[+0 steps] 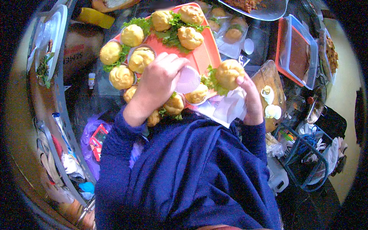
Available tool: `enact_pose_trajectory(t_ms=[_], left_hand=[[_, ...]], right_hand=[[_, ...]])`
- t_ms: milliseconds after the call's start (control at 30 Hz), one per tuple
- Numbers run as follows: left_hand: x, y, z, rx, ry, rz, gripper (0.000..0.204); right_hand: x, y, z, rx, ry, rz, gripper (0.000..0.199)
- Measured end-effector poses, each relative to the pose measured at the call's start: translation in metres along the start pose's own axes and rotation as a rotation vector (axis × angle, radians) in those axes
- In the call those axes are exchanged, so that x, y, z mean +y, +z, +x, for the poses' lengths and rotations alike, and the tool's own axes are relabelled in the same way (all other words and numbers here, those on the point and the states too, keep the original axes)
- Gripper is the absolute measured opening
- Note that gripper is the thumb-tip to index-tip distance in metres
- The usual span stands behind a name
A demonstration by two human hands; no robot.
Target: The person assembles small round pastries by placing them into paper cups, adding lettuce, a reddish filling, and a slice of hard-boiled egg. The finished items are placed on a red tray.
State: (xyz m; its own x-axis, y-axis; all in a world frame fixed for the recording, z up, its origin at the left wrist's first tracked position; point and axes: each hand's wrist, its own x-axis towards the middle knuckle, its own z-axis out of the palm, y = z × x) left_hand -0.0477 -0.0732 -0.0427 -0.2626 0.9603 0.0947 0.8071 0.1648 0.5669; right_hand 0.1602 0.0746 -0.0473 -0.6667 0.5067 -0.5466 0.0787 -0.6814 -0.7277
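A kitchen or similar food-preparation spot, home or commercial unclear: round golden pastry puffs with frilly green lettuce on an orange plastic tray, and white-and-yellow egg pieces on a brown wooden cutting board.

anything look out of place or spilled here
No spill or clear damage stands out. The nearest to odd is lettuce jutting from one side of the bun in the right hand, but lettuce also shows around other buns on the orange tray, so it's probably fine. The purple bag at lower left is crumpled.
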Motion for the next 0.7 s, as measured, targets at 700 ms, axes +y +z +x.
enact_pose_trajectory(t_ms=[700], left_hand=[[0.006,-0.004,-0.003,0.017,-0.003,-0.015,0.037]], right_hand=[[0.03,-0.032,-0.002,-0.104,-0.127,-0.109,0.057]])
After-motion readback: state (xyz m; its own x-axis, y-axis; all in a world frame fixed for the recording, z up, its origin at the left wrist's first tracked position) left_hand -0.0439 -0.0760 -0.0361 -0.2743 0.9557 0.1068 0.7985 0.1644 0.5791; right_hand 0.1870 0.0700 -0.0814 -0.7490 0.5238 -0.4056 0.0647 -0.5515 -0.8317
